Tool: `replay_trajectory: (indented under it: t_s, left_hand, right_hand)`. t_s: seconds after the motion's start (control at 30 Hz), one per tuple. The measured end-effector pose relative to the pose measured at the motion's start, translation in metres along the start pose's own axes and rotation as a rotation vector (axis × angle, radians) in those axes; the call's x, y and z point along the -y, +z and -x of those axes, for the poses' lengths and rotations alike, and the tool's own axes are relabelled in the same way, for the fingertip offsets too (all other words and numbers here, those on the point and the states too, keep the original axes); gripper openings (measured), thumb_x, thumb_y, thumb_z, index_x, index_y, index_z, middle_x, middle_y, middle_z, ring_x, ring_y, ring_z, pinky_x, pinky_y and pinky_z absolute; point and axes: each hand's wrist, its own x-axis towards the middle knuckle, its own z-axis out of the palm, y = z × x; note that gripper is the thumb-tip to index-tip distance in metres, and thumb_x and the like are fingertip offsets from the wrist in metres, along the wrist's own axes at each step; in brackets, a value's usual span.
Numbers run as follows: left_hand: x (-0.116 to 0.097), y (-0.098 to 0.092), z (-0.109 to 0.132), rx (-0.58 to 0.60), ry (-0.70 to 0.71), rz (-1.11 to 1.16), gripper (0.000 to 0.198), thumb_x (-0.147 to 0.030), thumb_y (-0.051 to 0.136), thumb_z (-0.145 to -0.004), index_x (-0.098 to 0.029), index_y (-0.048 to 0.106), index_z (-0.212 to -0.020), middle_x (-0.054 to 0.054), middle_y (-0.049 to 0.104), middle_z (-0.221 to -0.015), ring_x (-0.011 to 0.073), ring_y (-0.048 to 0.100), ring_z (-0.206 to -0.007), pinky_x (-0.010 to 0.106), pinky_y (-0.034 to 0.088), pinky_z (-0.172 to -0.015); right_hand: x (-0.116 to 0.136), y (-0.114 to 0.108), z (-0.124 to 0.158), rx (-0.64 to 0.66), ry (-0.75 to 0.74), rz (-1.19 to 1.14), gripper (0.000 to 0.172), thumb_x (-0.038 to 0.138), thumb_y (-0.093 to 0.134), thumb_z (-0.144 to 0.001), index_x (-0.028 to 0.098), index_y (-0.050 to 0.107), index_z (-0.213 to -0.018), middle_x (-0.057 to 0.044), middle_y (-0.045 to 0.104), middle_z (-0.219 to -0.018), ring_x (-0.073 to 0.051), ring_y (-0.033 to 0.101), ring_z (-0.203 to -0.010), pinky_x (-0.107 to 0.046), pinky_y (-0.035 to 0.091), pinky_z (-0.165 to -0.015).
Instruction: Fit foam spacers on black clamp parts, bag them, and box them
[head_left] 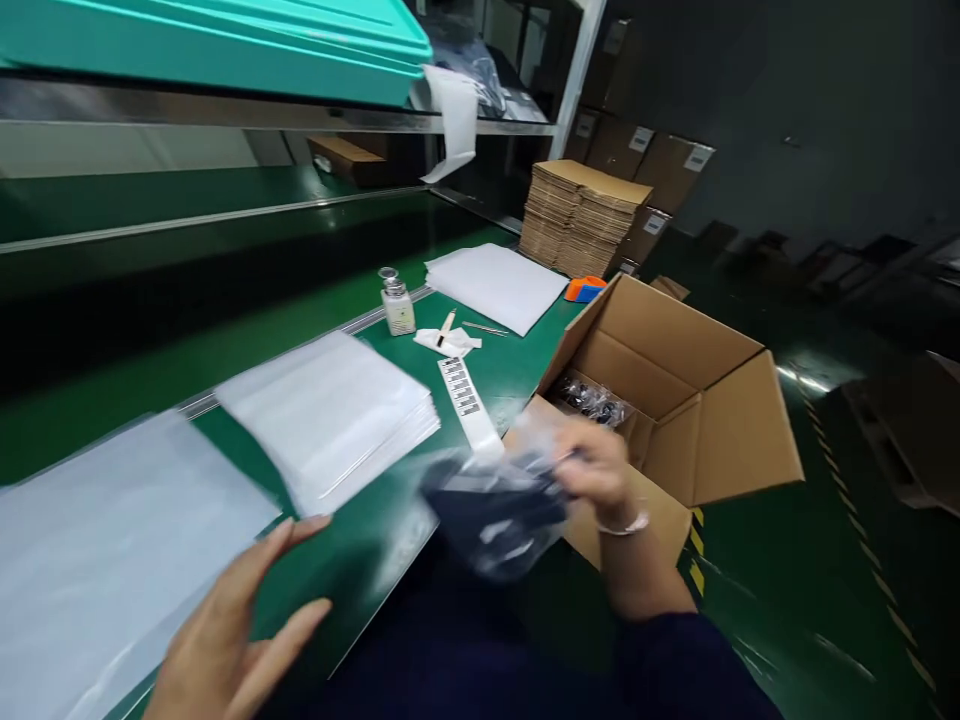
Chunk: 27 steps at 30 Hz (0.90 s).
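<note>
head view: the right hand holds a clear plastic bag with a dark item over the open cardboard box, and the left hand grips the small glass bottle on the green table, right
Not quite. In the head view the left hand is open beside the white sheets, far from the small glass bottle. The right hand does hold the clear plastic bag with a dark item by the open cardboard box.

Green table (247, 345), brown box (705, 400), white sheets (330, 415).

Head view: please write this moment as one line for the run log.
right hand: holds clear bag with dark item | left hand: open, at white sheet | open carton: right of bench
</note>
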Motion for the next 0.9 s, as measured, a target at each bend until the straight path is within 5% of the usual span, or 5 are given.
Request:
replay_trajectory:
  t_s: [0.13,0.2,0.27,0.5,0.9]
  left_hand:
    - [0.036,0.027,0.004,0.189,-0.196,-0.011,0.038,-0.042,0.053,-0.091,-0.033,0.057,-0.127,0.002,0.07,-0.119,0.0226,0.071,-0.101,0.018,0.06,-0.055]
    - [0.042,0.044,0.002,0.253,-0.17,-0.013,0.033,-0.042,0.052,-0.091,-0.031,0.062,-0.12,0.001,0.071,-0.116,0.0219,0.072,-0.1,0.021,0.062,-0.063]
    - [0.043,0.058,-0.002,0.267,-0.123,-0.03,0.033,-0.042,0.05,-0.09,-0.029,0.064,-0.117,0.001,0.072,-0.114,0.0218,0.072,-0.098,0.026,0.063,-0.074]
    - [0.06,0.076,0.013,0.225,-0.086,-0.102,0.033,-0.039,0.049,-0.092,-0.032,0.061,-0.121,-0.001,0.069,-0.119,0.0194,0.071,-0.103,0.027,0.061,-0.083]
    - [0.084,0.091,0.037,0.229,-0.033,-0.295,0.039,-0.039,0.046,-0.093,-0.032,0.054,-0.13,0.002,0.065,-0.126,0.023,0.068,-0.107,0.033,0.059,-0.086]
  right_hand:
    - [-0.021,-0.133,0.02,-0.76,0.222,0.701,0.02,0.039,0.061,-0.083,0.022,0.055,-0.073,0.003,0.054,-0.065,-0.016,0.05,-0.057,-0.026,0.04,-0.055]
    - [-0.056,-0.178,0.022,-0.751,0.449,1.058,0.014,0.033,0.057,-0.083,0.02,0.057,-0.078,-0.002,0.059,-0.074,-0.02,0.055,-0.069,-0.029,0.042,-0.065]
    - [-0.103,-0.205,0.026,-0.525,0.896,1.325,0.017,0.029,0.051,-0.088,0.017,0.061,-0.094,-0.007,0.064,-0.083,-0.022,0.057,-0.075,-0.03,0.039,-0.069]
    - [-0.227,-0.219,0.08,-0.243,1.214,1.291,0.021,0.023,0.053,-0.092,0.009,0.065,-0.103,-0.017,0.069,-0.089,-0.025,0.062,-0.08,-0.03,0.036,-0.068]
    - [-0.29,-0.24,0.111,-0.003,1.476,1.197,0.029,0.037,0.058,-0.098,0.014,0.061,-0.115,-0.009,0.064,-0.113,-0.021,0.064,-0.098,-0.041,0.053,-0.087]
